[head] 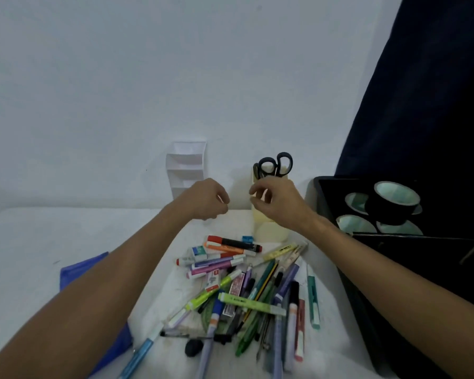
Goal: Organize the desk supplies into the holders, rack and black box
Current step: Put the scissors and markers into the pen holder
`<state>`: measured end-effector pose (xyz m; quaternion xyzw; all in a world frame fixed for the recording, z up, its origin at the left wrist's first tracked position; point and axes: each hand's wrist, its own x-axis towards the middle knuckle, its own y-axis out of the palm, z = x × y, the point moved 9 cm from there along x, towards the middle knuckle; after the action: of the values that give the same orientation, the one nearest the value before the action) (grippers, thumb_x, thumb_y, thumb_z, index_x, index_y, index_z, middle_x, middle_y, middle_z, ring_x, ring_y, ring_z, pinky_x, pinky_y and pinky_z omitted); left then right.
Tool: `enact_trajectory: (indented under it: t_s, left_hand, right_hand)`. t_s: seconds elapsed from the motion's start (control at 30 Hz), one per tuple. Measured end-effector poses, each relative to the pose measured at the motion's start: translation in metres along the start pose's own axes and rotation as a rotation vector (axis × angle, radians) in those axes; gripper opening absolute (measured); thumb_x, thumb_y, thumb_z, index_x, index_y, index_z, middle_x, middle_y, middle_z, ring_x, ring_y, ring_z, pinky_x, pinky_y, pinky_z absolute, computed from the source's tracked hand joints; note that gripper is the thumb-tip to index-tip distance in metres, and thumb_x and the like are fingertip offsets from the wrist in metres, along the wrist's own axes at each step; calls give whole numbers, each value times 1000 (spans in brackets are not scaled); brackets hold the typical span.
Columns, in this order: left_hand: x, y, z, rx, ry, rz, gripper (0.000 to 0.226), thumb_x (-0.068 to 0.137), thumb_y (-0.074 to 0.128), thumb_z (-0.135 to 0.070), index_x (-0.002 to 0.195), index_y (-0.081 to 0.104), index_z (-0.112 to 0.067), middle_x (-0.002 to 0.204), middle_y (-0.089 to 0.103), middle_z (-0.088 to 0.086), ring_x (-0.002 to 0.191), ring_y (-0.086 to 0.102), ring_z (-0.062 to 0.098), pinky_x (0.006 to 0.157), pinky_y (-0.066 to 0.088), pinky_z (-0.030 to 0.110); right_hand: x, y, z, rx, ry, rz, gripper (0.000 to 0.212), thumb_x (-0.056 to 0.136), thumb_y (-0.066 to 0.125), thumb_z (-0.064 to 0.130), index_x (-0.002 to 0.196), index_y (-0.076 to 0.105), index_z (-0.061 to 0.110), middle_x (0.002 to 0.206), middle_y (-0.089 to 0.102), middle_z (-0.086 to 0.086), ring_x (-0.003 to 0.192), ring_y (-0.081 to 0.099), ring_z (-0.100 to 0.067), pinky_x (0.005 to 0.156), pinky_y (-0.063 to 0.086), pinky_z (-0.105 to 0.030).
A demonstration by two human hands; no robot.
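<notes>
Supplies (pixel 246 291) below both hands (pixel 207 199).

The room around me is dim and the light cool and flat, giving the wall (pixel 121 77) a bluish grey cast. No strong beam shows; my left hand (pixel 207 199) and right hand (pixel 281 202) throw only faint, soft shadows on the white bench (pixel 25 255). The picture is soft all over, and the markings on the pens (pixel 244 291) smear into blur. The wide lens stretches my forearms at the lower corners and bends the dark curtain (pixel 435 91) at the right edge. The black box (pixel 316 192) sinks into near-featureless shadow, though the tape rolls (pixel 394 198) inside catch a pale sheen
</notes>
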<state>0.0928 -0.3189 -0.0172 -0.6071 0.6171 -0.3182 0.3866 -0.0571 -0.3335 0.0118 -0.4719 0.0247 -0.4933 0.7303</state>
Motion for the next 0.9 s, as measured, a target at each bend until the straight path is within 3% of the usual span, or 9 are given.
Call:
enact_trajectory:
  t_s: [0.07,0.17,0.3,0.47,0.6,0.9]
  left_hand:
    - [-12,13,10,102,24,50,26,85,67,-19,110,68,-14,98,69,3,76,65,13,65,52,21]
    - [-23,38,23,224,49,125,24,83,68,-19,107,71,-17,105,69,1,88,63,13,81,52,24]
    - [-28,56,38,278,58,145,24,84,66,-14,106,71,-16,109,65,2,92,60,14,78,48,23]
    - [-21,56,53,281,26,43,19,87,62,-13,104,69,-18,113,61,3,87,54,13,78,47,22]
    - [-17,58,60,269,2,16,24,89,61,-13,112,65,-19,122,58,3,100,56,17,85,45,24]
    - [-23,56,86,238,-88,162,30,93,51,-13,121,62,-13,131,56,7,114,56,22,97,44,30]
  right_hand:
    - [-10,33,-1,-35,5,235,16,85,65,13,100,69,10,88,65,2,63,51,-2,60,40,-7]
    - [-24,66,-14,-169,41,432,20,86,63,12,105,69,11,101,69,-1,72,54,-2,65,39,-6]
    - [-39,86,-34,-281,124,556,28,87,62,12,114,66,8,114,66,-8,99,61,-19,85,49,-24]
    - [-50,98,-43,-419,124,592,28,89,59,15,114,66,6,109,65,-14,97,61,-27,84,50,-32]
    - [-53,107,-47,-432,140,602,26,87,58,15,109,67,3,101,67,-16,88,64,-26,76,51,-31]
    - [-53,73,-41,-245,173,461,23,85,64,21,104,69,8,96,66,-5,86,61,-18,69,43,-22]
